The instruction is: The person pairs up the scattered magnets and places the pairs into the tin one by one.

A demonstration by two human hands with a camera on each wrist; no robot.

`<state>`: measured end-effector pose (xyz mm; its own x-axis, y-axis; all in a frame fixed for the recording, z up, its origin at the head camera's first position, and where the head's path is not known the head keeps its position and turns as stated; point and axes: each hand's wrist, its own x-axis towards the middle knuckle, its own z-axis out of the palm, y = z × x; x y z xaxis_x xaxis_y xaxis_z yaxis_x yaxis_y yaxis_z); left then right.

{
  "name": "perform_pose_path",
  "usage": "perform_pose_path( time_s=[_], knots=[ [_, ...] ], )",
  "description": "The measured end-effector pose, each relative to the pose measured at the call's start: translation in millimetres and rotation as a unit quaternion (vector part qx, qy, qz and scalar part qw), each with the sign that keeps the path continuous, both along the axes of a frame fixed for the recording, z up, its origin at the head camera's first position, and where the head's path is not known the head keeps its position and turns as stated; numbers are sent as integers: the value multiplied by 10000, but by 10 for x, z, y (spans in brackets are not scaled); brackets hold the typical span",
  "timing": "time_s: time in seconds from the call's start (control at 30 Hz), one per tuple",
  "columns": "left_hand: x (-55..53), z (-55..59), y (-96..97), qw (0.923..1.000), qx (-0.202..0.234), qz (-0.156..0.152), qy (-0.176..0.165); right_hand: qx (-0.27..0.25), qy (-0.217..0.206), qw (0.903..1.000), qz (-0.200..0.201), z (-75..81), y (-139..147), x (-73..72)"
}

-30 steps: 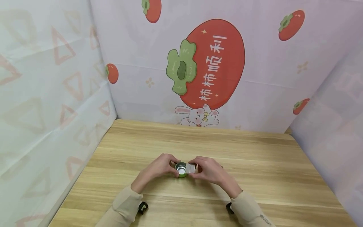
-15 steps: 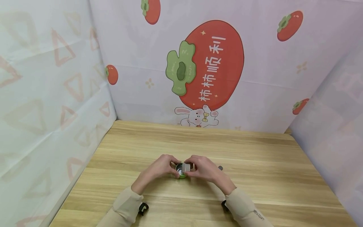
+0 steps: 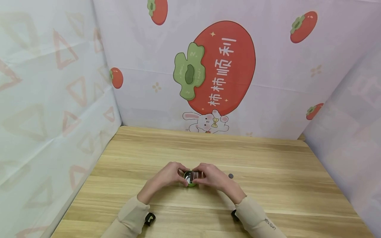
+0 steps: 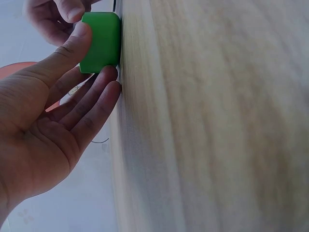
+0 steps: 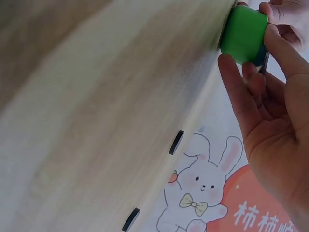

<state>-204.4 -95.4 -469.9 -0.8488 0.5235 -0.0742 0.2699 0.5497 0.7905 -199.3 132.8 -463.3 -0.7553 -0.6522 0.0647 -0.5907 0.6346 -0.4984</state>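
A small green tin (image 3: 191, 185) with a shiny metal inside stands on the table, its open top facing up. My left hand (image 3: 171, 173) grips it from the left, thumb on the near side and fingers on the far side. In the left wrist view the tin's smooth green wall (image 4: 102, 43) shows between that thumb and the fingers. My right hand (image 3: 215, 177) pinches a small, flat, shiny rectangular plate (image 3: 195, 175) with a line across it, over the right part of the tin's opening. The plate's exact kind cannot be told.
A small dark disc (image 3: 231, 176) lies on the wooden table (image 3: 268, 185), right of the right hand. The right wrist view shows that disc or another (image 5: 177, 142) and a further disc (image 5: 131, 220). Printed cloth walls (image 3: 143, 99) stand behind and at the sides.
My right hand has moved slightly left, bringing the plate farther over the tin; the plate's face now looks darker. A disc behind that hand has come into view. My left hand stays put.
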Motion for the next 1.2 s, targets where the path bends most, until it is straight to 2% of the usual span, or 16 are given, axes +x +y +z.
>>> perform_pose_path(
  time_s=[0.27, 0.63, 0.87, 1.07, 1.2],
  knots=[
    [-13, -35, 4, 10000, 30, -13, -17, 201, 122, 9997, 81, -11, 21, 29],
    [0, 1, 10, 9999, 19, 12, -105, -114, -97, 9981, 596, 16, 115, 5],
    [5, -3, 5, 9999, 17, 36, -150, -5, 270, 9957, 889, 35, 112, -60],
    [-5, -16, 2, 9999, 33, 58, -122, 340, 297, 9954, 844, 60, 55, -80],
    [-9, -18, 3, 9999, 15, 43, -118, 474, 104, 9974, 531, 60, 11, -66]
  ],
)
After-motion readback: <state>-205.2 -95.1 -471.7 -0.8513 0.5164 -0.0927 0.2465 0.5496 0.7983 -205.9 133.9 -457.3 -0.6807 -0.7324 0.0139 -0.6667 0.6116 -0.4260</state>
